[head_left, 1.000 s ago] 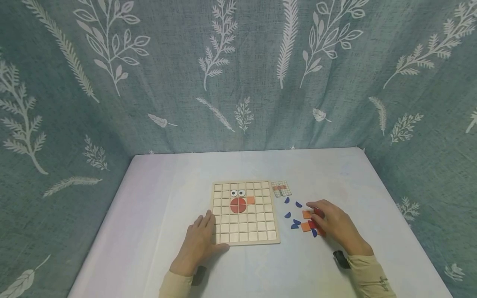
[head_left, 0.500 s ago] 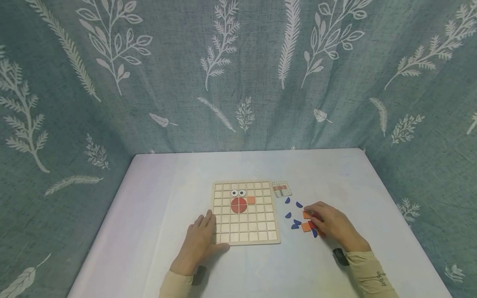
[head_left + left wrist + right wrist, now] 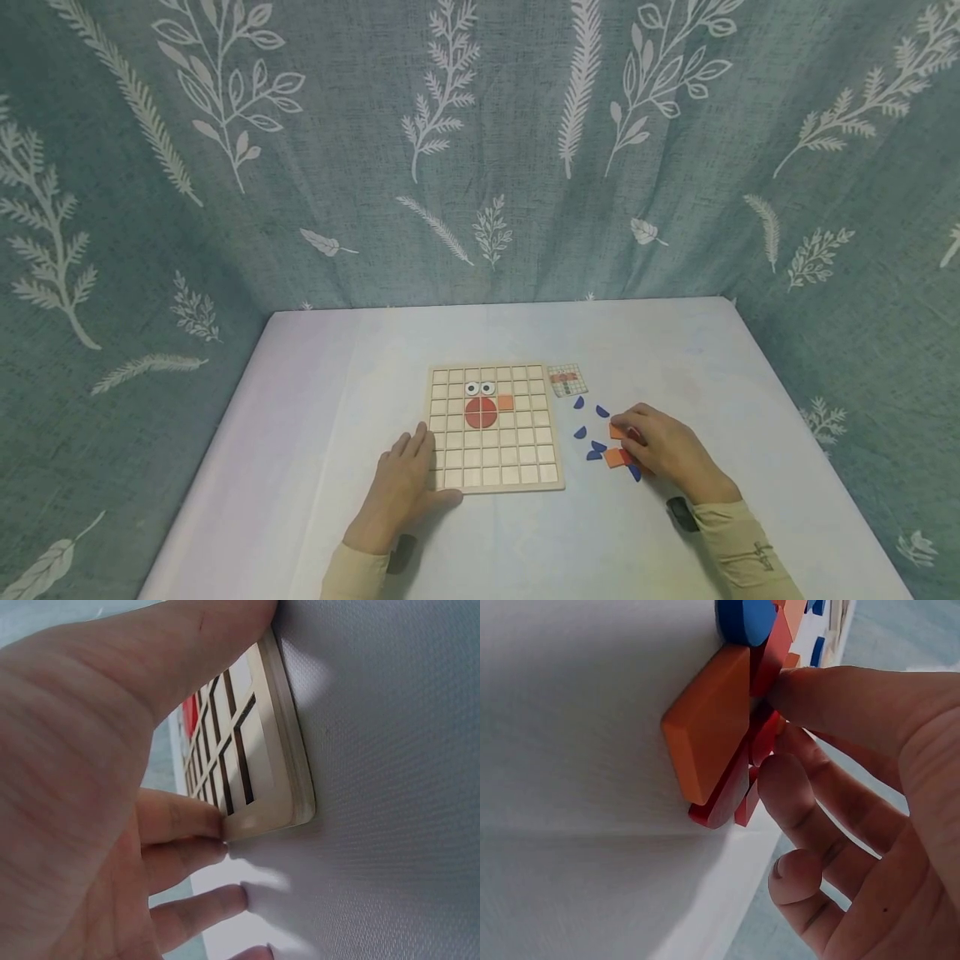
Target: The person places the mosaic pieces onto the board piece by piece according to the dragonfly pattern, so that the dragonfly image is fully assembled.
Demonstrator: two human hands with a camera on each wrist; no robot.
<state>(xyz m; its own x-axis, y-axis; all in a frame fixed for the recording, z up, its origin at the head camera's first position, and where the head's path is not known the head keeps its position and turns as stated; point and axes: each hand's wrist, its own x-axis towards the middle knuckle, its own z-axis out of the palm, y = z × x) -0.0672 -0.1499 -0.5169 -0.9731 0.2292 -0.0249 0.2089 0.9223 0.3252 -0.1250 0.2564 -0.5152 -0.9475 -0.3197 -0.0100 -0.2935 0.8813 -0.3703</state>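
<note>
I see the left hand [image 3: 401,479] with fingers apart, around the near corner of the gridded board [image 3: 491,476] to its right. Red pieces [image 3: 724,791] lie at my right hand's [image 3: 671,454] fingertips; I can't tell whether it pinches one. The surface [image 3: 322,400] is white, a leafy curtain [image 3: 517,150] beyond both.

Board [image 3: 491,457], near left corner: blocked by the left hand [image 3: 403,479].
Right of board: obstructed by blue half-discs [image 3: 580,433], orange squares [image 3: 614,458] and the right hand [image 3: 670,446]; far end occupied by a card [image 3: 567,381].
Beyond board: open bench [image 3: 645,337], bounded by the curtain [image 3: 360,175].
</note>
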